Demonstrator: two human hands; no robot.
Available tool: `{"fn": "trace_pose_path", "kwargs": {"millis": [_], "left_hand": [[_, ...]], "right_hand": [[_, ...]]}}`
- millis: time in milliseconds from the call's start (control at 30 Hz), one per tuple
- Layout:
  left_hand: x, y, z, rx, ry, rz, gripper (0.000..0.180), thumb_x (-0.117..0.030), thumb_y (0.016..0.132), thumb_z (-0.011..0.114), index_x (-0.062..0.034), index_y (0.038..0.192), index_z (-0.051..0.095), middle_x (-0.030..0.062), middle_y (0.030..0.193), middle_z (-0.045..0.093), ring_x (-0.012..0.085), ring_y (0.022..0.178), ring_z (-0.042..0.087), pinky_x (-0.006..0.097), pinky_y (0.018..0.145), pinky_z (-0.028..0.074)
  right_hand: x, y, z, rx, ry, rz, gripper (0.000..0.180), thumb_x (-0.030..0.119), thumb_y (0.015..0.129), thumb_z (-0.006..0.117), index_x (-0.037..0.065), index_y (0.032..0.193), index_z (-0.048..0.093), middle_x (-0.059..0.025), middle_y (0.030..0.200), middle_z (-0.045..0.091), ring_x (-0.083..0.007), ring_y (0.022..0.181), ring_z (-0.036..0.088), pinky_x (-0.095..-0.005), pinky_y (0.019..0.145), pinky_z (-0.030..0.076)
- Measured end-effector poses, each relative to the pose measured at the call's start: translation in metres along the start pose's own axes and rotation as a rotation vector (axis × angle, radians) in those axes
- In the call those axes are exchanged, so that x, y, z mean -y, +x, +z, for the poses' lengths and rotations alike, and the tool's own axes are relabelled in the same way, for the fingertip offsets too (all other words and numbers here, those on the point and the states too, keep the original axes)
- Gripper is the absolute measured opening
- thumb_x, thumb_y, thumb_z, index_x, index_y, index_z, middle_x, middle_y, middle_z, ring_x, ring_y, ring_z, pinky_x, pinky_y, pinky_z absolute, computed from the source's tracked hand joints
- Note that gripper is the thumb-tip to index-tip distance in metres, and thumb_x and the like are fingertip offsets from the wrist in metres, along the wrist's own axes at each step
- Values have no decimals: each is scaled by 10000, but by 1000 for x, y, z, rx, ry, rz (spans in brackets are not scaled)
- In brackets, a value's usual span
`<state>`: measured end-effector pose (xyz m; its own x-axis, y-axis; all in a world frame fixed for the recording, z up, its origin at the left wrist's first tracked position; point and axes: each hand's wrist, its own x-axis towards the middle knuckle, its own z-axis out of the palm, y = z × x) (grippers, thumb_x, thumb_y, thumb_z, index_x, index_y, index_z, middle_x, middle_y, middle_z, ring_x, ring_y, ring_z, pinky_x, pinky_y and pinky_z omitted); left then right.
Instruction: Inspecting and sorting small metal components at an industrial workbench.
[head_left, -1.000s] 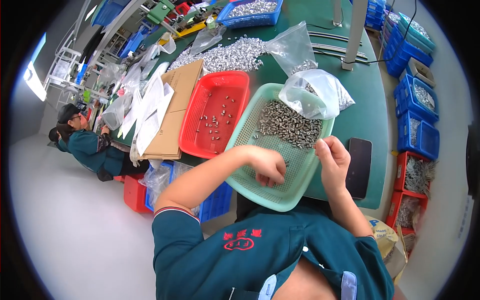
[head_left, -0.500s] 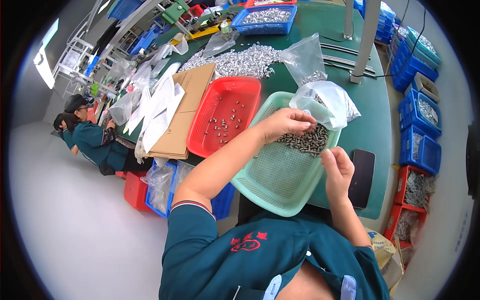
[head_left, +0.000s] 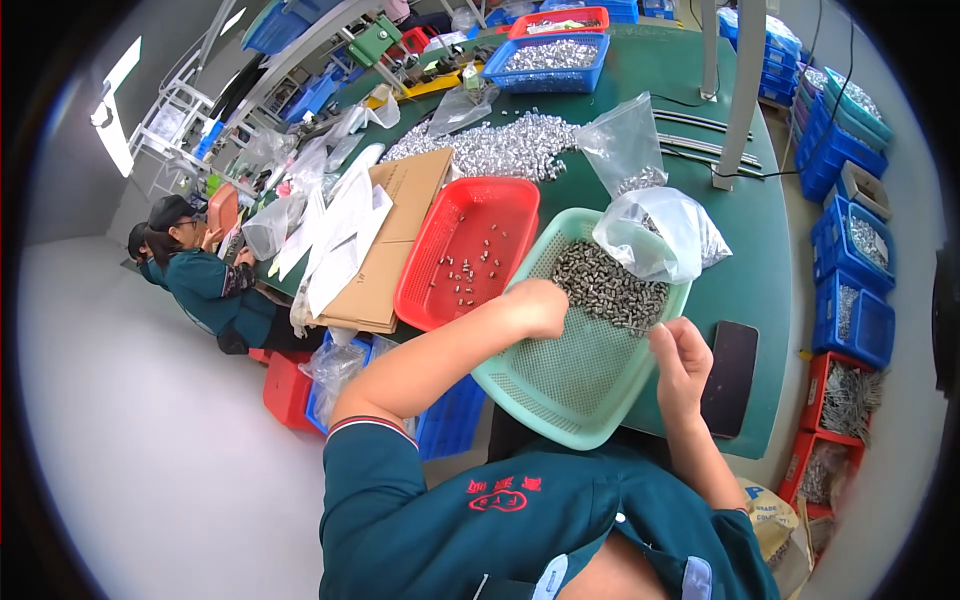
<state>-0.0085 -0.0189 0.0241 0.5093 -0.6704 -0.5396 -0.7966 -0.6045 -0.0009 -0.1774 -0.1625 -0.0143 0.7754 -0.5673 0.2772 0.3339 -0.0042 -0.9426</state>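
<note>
A light-green perforated basket sits at the table's front edge, with a heap of small dark metal cylindrical pieces in its far part. Over the basket's left side is my left hand, fingers curled closed; whatever they hold is hidden. My right hand, at the right rim, pinches what looks like a thin metal rod pointing left over the pieces. Left of the basket, a red tray holds several similar pieces, scattered. A clear plastic bag with more pieces rests on the basket's far right rim.
Beside my right hand lies a dark phone. Cardboard and papers lie left of the red tray. Farther back are a pile of shiny metal parts, a blue basket and metal rods. A co-worker sits at far left.
My left hand has moved left and nearer, from above the pieces to the basket's left side, its fingers curling in. My right hand stays by the right rim. The co-worker now raises a reddish tray.
</note>
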Motion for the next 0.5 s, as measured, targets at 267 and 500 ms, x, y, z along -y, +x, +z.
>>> {"fn": "trace_pose_path", "kwargs": {"millis": [267, 500], "left_hand": [[13, 38, -8, -486, -173, 156, 197, -158, 727, 649, -35, 876, 611, 150, 943, 565, 334, 901, 572, 420, 782, 467], [-13, 9, -55, -402, -156, 89, 194, -209, 788, 584, -69, 902, 655, 137, 904, 621, 308, 844, 610, 416, 739, 485]], "right_hand": [[1, 0, 3, 9, -103, -42, 143, 61, 834, 610, -15, 730, 549, -28, 647, 489, -96, 591, 446, -236, 548, 365], [1, 0, 1, 6, -141, -63, 145, 54, 827, 615, -15, 720, 545, -31, 642, 492, -99, 583, 448, -240, 542, 368]]}}
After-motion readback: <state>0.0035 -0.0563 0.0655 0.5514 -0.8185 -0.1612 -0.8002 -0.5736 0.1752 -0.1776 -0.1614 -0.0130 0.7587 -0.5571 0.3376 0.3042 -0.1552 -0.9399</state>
